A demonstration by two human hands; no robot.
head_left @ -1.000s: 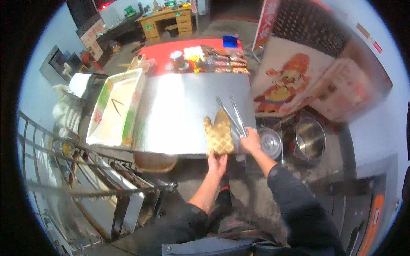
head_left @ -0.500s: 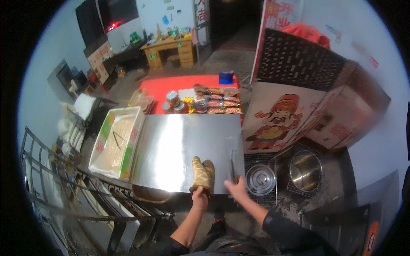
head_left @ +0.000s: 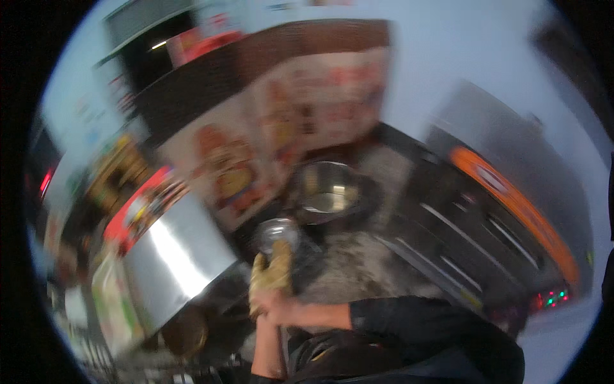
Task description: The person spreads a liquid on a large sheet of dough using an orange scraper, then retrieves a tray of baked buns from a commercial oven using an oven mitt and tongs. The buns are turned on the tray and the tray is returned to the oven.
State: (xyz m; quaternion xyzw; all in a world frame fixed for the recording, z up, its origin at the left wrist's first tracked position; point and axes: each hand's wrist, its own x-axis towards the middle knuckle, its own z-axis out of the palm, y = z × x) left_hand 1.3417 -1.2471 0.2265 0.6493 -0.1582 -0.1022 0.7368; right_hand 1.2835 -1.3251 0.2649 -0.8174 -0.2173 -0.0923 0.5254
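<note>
A patterned tan oven mitt (head_left: 272, 269) is upright at my left hand, which is hidden at or inside its cuff, so its fingers cannot be seen. My right hand (head_left: 278, 305) grips the mitt's cuff, over my left wrist, though motion blurs the fingers. Behind the mitt is a round steel lid (head_left: 277, 227), and beyond that a wide steel pot (head_left: 326, 195) stands low on the floor. I cannot make out any tongs.
The steel-topped table (head_left: 173, 256) stands at left with packets (head_left: 160, 198) and a pale tray (head_left: 112, 304). A printed folding screen (head_left: 332, 96) backs the pot. A dark appliance with an orange band (head_left: 499, 185) stands against the right wall.
My view has swung to the right, away from the table. My right hand has moved from the tongs onto the mitt's cuff. The mitt has left the table area.
</note>
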